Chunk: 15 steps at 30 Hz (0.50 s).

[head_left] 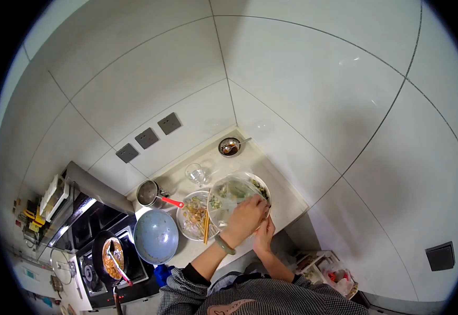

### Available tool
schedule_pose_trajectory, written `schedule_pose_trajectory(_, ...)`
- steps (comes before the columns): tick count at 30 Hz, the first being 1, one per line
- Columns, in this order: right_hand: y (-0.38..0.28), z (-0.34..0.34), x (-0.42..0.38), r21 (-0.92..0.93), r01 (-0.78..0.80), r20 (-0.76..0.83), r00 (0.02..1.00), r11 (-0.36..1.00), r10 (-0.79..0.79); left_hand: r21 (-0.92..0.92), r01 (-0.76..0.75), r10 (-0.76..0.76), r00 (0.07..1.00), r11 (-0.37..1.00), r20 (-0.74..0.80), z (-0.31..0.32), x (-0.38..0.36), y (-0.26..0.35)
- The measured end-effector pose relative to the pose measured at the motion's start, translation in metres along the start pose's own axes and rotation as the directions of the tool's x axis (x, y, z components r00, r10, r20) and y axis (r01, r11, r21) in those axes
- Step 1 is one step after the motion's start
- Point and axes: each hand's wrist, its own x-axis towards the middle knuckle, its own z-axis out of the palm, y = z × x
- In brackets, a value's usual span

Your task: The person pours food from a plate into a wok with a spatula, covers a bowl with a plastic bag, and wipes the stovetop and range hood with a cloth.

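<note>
A clear plastic film [223, 191] lies bunched over a large white bowl [269, 195] of chopped greens [260, 187]. My left hand [245, 216], with a green bangle [224, 244] at the wrist, reaches across the film with its fingers curled onto it at the bowl's near right side. Just below, my right hand [263, 236] pinches the film at the near rim; its fingertips are partly covered by the left hand. Left of the bowl sits a white plate [185, 228] of sliced food, with wooden chopsticks [206, 226] resting across its edge.
Beside the plate are a blue-grey wok [156, 237], a red-handled strainer [172, 201] and a glass [195, 172]. A small sauce bowl [230, 147] with a spoon stands in the far corner. On the stove, a black pan [103, 254] holds orange-brown food and a spatula [116, 260].
</note>
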Motion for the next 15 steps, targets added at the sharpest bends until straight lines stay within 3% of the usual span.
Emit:
schedule_pose_trajectory(2, -0.008, 0.006, -0.002, 0.071, -0.026, -0.009, 1.000, 0.997, 0.027, 0.233, -0.079, 0.072, 0.997, 0.969, 0.038, -0.004, -0.005, 0.009)
schedule_pose_trajectory(3, -0.015, 0.010, -0.003, 0.125, -0.040, -0.010, 0.999, 0.991, 0.041, 0.236, -0.084, 0.077, 0.996, 0.968, 0.039, -0.014, -0.007, 0.014)
schedule_pose_trajectory(5, -0.017, 0.007, -0.002, 0.178, -0.055, -0.017, 0.998, 0.982, 0.059, 0.111, -0.002, 0.027, 0.975, 0.994, -0.221, -0.038, -0.016, 0.018)
schedule_pose_trajectory(9, -0.019, -0.002, -0.005, 0.219, -0.121, 0.043, 0.993, 0.968, 0.114, -0.031, 0.117, -0.121, 0.964, 0.993, -0.237, -0.066, -0.047, -0.003)
schedule_pose_trajectory(10, -0.011, -0.008, -0.002, 0.222, -0.146, 0.023, 0.989, 0.964, 0.144, -0.040, 0.304, -0.292, 0.857, 0.952, -0.424, -0.057, -0.057, -0.018)
schedule_pose_trajectory(11, -0.006, -0.011, 0.000, 0.229, -0.170, 0.002, 0.985, 0.958, 0.174, -0.084, 0.473, -0.427, 0.688, 0.877, -0.587, -0.046, -0.066, -0.030)
schedule_pose_trajectory(12, -0.011, -0.009, -0.002, 0.231, -0.170, 0.004, 0.985, 0.958, 0.173, -0.083, 0.472, -0.425, 0.687, 0.878, -0.589, -0.034, -0.076, -0.039)
schedule_pose_trajectory(13, -0.022, -0.004, -0.008, 0.202, -0.194, 0.022, 0.981, 0.960, 0.193, -0.610, 0.479, -0.741, 0.604, 0.631, -0.293, -0.022, -0.088, -0.047)
schedule_pose_trajectory(14, -0.028, -0.002, -0.011, 0.169, -0.219, 0.040, 0.976, 0.961, 0.216, -0.900, 0.417, -0.827, 0.545, 0.126, 0.137, -0.012, -0.098, -0.052)
schedule_pose_trajectory(15, -0.026, -0.004, -0.011, 0.165, -0.221, 0.043, 0.975, 0.961, 0.217, -0.901, 0.415, -0.829, 0.542, 0.124, 0.136, -0.006, -0.105, -0.053)
